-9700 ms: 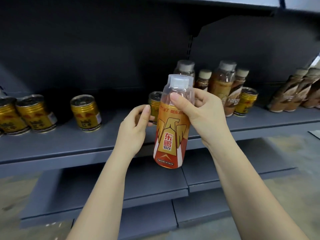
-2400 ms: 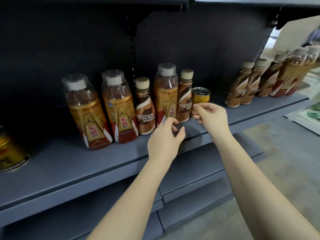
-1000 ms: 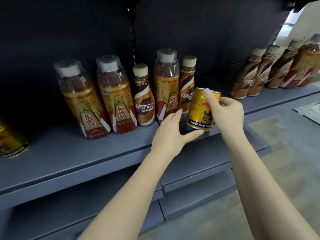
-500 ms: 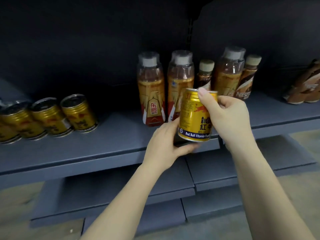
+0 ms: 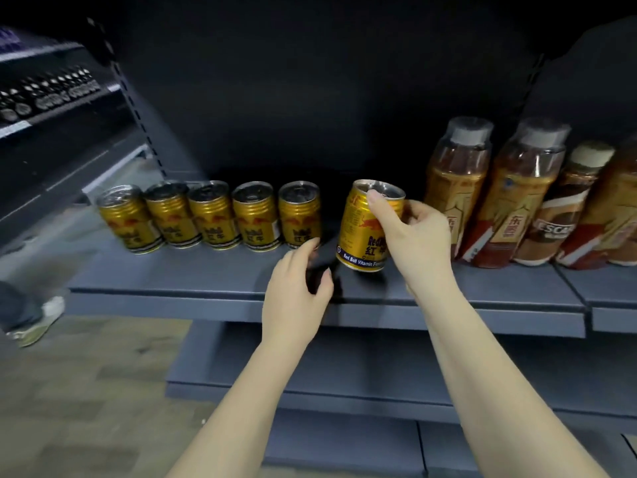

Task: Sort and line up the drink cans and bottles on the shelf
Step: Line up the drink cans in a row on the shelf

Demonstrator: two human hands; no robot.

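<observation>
My right hand (image 5: 415,243) grips a gold Red Bull can (image 5: 362,229) by its top and side, tilted just above the grey shelf (image 5: 206,281). The can hangs right of a row of several gold cans (image 5: 213,215) standing side by side. My left hand (image 5: 298,291) hovers over the shelf's front edge just left of the held can, fingers loosely curled, holding nothing. Right of the can stand two tall orange energy-drink bottles (image 5: 455,194) and a brown Nescafe bottle (image 5: 558,208).
More bottles run off the right edge. Lower grey shelves (image 5: 344,374) sit below. Another rack with dark items (image 5: 44,94) stands at the far left. A person's shoe (image 5: 38,322) is on the floor at left.
The view has swung left. My right hand has carried the can leftward past the bottles to the gap beside the can row. My left hand has come off the can's base.
</observation>
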